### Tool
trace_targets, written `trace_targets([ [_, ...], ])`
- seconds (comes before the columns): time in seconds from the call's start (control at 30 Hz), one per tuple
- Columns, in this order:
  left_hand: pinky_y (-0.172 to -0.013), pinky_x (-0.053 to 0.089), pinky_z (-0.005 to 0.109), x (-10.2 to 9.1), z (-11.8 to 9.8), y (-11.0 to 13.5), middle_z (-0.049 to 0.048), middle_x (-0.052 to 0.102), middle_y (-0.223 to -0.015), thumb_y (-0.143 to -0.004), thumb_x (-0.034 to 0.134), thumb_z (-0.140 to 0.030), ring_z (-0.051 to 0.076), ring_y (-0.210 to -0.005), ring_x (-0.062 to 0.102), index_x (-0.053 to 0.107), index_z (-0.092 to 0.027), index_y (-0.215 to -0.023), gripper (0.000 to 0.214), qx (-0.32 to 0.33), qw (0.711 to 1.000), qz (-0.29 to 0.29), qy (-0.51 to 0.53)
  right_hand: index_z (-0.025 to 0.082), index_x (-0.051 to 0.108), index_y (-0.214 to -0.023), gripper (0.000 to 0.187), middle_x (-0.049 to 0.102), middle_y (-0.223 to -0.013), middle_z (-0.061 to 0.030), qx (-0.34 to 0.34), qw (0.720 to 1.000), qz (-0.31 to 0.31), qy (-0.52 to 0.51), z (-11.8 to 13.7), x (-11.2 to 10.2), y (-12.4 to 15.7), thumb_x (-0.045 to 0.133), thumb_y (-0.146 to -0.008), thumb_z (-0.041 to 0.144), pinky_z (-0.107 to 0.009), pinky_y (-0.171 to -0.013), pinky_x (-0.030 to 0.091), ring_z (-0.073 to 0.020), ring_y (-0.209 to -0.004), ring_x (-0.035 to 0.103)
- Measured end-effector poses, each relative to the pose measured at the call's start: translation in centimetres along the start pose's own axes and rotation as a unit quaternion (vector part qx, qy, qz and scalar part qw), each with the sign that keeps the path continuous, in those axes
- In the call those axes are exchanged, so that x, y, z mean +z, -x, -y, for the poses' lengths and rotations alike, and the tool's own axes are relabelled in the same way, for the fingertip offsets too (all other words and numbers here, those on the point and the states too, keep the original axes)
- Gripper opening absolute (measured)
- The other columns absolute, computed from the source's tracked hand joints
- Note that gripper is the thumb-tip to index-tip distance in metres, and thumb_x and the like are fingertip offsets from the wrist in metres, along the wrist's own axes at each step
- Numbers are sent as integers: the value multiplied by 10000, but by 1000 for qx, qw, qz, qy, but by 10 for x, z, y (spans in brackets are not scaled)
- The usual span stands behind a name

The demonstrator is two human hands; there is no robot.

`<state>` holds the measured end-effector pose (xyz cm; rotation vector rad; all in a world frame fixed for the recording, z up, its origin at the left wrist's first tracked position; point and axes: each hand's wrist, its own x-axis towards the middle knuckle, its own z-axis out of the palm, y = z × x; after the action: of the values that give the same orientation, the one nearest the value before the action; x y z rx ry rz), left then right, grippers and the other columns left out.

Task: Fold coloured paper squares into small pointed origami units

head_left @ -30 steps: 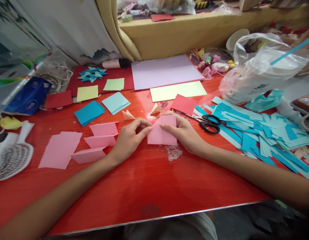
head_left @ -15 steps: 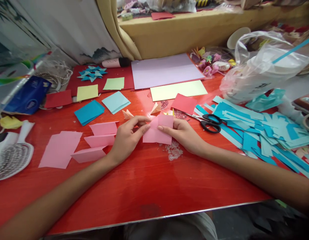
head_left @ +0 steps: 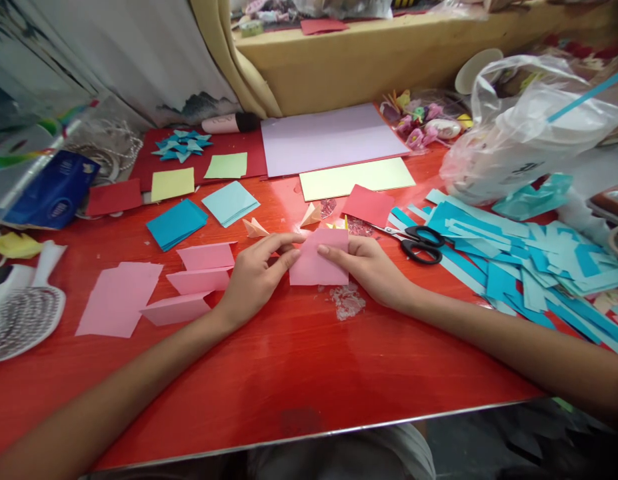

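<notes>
Between both hands is a pink square of paper [head_left: 319,265], held just above the red table. My left hand [head_left: 256,273] pinches its upper left edge between thumb and fingers. On the right side, my right hand [head_left: 371,263] grips it with the thumb on its face and the fingers behind. Left of my left hand, folded pink papers [head_left: 199,281] stand in a row, beside flat pink sheets [head_left: 119,299]. Small folded peach pieces [head_left: 255,228] lie just beyond the hands.
Black-handled scissors [head_left: 423,244] lie right of my hands, near a heap of blue paper strips [head_left: 519,260]. Blue paper squares [head_left: 177,223] sit further left. A white hairbrush [head_left: 29,313] is at the left edge, a plastic bag [head_left: 519,147] at the back right.
The pink paper has shifted slightly right and now looks flatter, facing me more squarely. Both hands keep hold of it in nearly the same place.
</notes>
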<state>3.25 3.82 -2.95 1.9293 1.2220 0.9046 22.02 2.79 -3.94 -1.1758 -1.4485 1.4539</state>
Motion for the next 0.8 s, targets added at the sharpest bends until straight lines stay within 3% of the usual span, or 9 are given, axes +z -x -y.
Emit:
trace_targets([
  [0.27, -635, 402, 223, -1, -3, -2, -20, 584, -734, -824, 556, -346, 106, -703, 531, 582, -181, -742, 186, 0, 998, 58, 5, 127, 580, -677, 333, 502, -597, 6, -14, 994, 30, 105, 5, -1, 3, 533, -813, 428, -213, -476, 314, -88, -538, 434],
  [0.53, -632, 400, 224, -4, -7, -1, -15, 572, -712, -829, 538, -342, 109, -682, 522, 562, -177, -719, 200, -14, 995, 89, 40, 122, 612, -764, 281, 516, -615, 4, -14, 988, 100, 117, 6, -3, 4, 530, -820, 384, -208, -485, 341, -89, -547, 462],
  [0.67, -632, 414, 220, -5, -7, -1, -7, 582, -724, -824, 539, -335, 110, -682, 524, 564, -175, -719, 193, -16, 993, 104, 44, 129, 588, -702, 274, 497, -595, 10, -24, 982, 141, 125, 8, -3, 4, 545, -811, 377, -197, -468, 330, -81, -533, 444],
  [0.8, -629, 412, 205, -4, -5, -3, -12, 568, -726, -821, 540, -330, 101, -680, 517, 554, -174, -723, 185, -32, 993, 97, 58, 125, 581, -717, 262, 522, -617, 4, 11, 993, 91, 67, 7, -2, 5, 571, -794, 375, -191, -455, 336, -79, -529, 468],
])
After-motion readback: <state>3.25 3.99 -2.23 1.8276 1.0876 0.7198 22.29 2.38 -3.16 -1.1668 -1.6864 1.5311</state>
